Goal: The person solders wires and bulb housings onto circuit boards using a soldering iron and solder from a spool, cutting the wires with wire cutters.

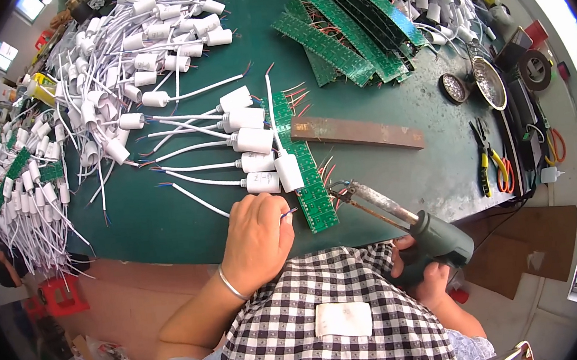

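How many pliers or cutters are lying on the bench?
2: yellow-handled pliers at the table's right edge, orange-handled cutters just right of them. Clutter there may hide others.

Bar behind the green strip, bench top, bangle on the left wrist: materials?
Bar: looks like metal, brown and patchy, rust-like, dull; could be coated. Bench top: dark green mat, likely rubber or vinyl, with a soft sheen. Bangle: thin silvery band, bright glint, probably metal.

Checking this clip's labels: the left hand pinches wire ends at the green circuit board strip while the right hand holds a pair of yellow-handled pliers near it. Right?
Not quite. The head view shows the right hand holding a soldering gun, not pliers; the yellow-handled pliers lie untouched on the table. The left hand does pinch wire ends at the green circuit board strip.
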The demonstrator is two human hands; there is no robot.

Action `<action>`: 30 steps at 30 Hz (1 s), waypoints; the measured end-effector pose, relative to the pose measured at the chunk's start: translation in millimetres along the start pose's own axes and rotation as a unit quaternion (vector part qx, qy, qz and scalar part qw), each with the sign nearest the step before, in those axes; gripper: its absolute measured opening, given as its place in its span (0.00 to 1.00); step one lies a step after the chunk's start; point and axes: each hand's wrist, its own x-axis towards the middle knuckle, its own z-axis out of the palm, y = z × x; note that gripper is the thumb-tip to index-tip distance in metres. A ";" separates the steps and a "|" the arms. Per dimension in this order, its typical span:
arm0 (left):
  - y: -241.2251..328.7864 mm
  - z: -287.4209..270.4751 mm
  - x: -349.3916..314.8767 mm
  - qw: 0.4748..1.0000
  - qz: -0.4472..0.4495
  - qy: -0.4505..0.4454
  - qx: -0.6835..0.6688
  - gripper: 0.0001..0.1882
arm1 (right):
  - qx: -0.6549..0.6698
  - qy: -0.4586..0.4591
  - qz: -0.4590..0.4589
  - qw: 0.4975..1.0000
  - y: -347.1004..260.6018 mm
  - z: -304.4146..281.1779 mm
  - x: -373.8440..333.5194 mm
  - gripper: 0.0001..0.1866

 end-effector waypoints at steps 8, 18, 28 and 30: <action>2.4 1.0 4.4 1.000 -0.009 0.007 -0.014 0.08 | -0.150 -0.107 -0.034 0.982 -5.0 -31.4 -10.9 0.28; 9.3 15.4 3.0 0.995 -0.047 0.082 0.024 0.08 | -0.298 -0.194 -0.050 0.933 -11.8 -30.9 7.9 0.22; 8.0 16.9 4.8 0.995 -0.042 0.089 0.025 0.08 | -0.282 -0.123 -0.065 0.949 18.3 -45.3 -5.5 0.23; 7.2 17.1 4.8 0.995 -0.047 0.087 0.033 0.08 | -0.271 -0.116 -0.059 0.954 19.4 -44.9 -3.4 0.23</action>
